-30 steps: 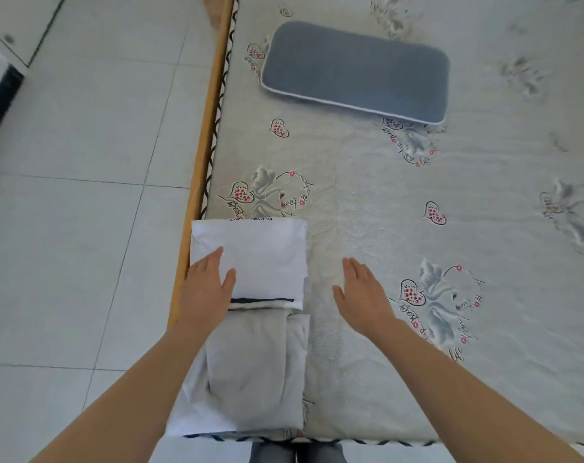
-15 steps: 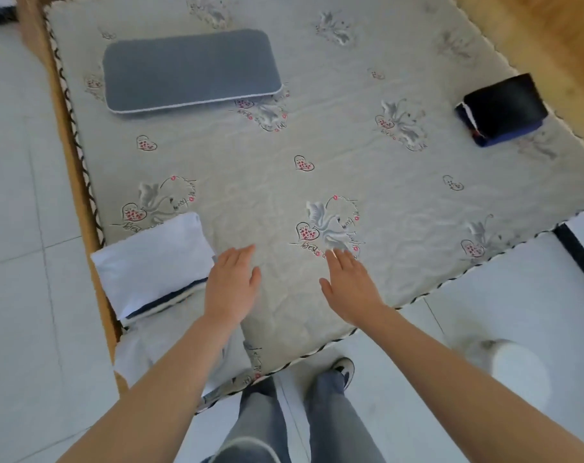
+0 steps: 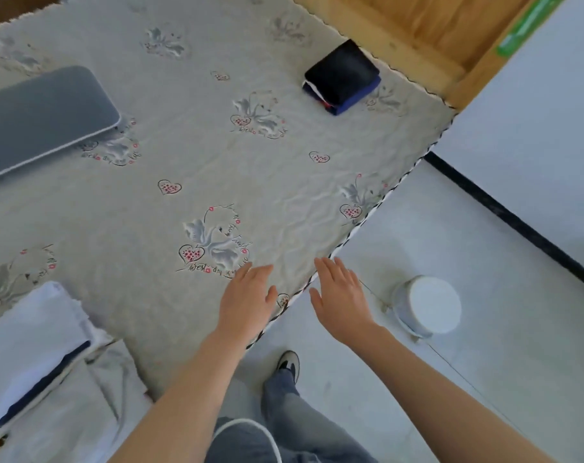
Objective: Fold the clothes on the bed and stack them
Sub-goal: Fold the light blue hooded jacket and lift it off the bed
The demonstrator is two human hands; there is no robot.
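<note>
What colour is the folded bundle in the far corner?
Black on top, blue underneath: the folded bundle, seen in the head view.

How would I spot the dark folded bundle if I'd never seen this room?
Start at the bed with its swan print and follow it to the far corner beside the wooden frame. The dark folded bundle lies there alone: black over blue, unlike the white folded clothes at the near edge.
</note>
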